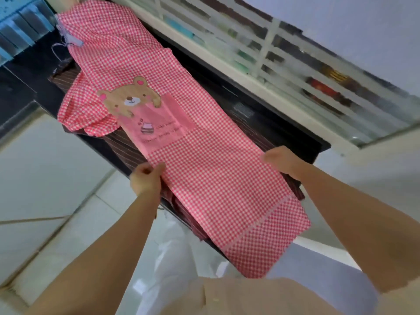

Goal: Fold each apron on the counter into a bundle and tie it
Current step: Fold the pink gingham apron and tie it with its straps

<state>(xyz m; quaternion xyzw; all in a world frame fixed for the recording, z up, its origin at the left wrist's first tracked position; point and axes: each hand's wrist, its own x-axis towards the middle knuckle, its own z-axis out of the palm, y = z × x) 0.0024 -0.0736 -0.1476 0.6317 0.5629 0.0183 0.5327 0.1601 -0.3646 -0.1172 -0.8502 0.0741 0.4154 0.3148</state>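
Left hand (146,179): thumb and fingers pinch the left edge of the apron (211,178). Right hand (284,162): grips the opposite edge, thumb on top, fingers hidden under the cloth. Apron, pink check, lies flat between the two hands and runs lengthwise away along the counter (295,137). Its near hem hangs over the counter's front edge. Bear pocket (136,103) faces up, beyond the left hand. Apron's left side is bunched beside the pocket. Dark striped cloth (127,146) lies under the apron, showing beside both hands.
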